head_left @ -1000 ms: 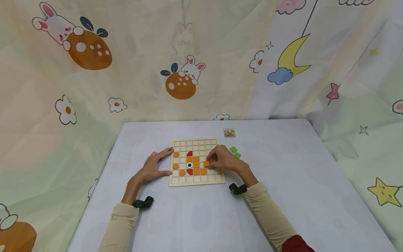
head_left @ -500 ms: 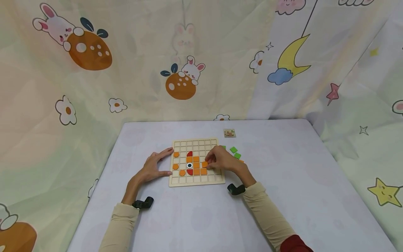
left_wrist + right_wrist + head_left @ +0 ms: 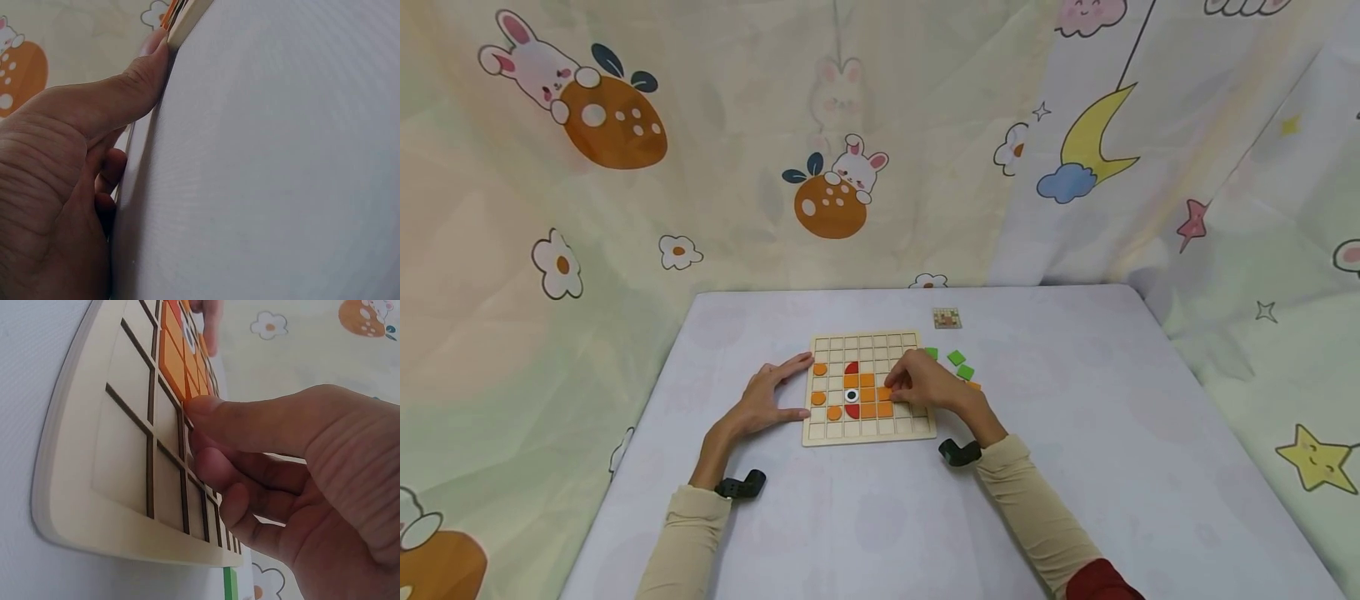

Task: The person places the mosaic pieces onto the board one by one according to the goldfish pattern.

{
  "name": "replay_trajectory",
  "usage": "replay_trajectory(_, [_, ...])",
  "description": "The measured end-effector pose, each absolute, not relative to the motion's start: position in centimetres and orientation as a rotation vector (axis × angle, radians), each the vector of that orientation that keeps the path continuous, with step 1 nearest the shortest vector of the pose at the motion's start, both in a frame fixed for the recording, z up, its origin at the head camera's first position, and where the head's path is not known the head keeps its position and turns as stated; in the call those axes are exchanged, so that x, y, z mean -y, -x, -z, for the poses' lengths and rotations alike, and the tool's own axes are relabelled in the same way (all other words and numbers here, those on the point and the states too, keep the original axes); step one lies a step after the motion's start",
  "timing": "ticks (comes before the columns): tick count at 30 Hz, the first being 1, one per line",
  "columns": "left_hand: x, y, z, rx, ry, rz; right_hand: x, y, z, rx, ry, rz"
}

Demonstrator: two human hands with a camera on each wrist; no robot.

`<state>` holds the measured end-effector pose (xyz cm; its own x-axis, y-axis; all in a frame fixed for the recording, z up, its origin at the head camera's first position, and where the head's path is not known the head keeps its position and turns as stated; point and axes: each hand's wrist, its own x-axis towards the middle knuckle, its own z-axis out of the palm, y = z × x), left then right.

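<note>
A wooden grid board [image 3: 842, 433] lies on the table. Orange square tiles [image 3: 868, 395], two red rounded pieces [image 3: 852, 368] and a white eye tile [image 3: 852, 396] form a cluster in its cells. Orange discs [image 3: 818, 399] occupy cells near the left side. My right hand [image 3: 931, 382] pinches one orange square tile [image 3: 883, 393] between thumb and fingers, right beside the cluster; the thumb covers part of it in the right wrist view. At the board's left edge, my left hand [image 3: 762, 402] rests with thumb and fingers spread apart, the thumb [image 3: 147, 69] against the rim.
Several green tiles [image 3: 956, 357] lie just off the board's right side, with an orange piece [image 3: 973, 385] partly hidden behind the right wrist. A small picture card [image 3: 947, 317] sits farther back. A patterned cloth [image 3: 730, 167] hangs behind the table.
My right hand has shifted slightly left, bringing the orange square tile up to the cluster and level in its cell. The left hand has stayed at the board's edge.
</note>
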<state>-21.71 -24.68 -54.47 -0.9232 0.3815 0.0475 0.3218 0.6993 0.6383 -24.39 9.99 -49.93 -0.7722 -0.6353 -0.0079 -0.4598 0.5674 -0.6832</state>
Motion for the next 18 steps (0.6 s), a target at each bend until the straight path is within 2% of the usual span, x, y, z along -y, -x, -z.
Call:
replay_trajectory(11, [24.7,21.8,54.6,-2.818,-0.589,-1.036,-9.9,24.4,49.6,-2.549,0.931,0.999])
replay_trajectory(18, [24.8,21.8,54.6,-2.815,-0.591,-1.032,-12.2,24.9,48.7,-2.621,0.919,1.032])
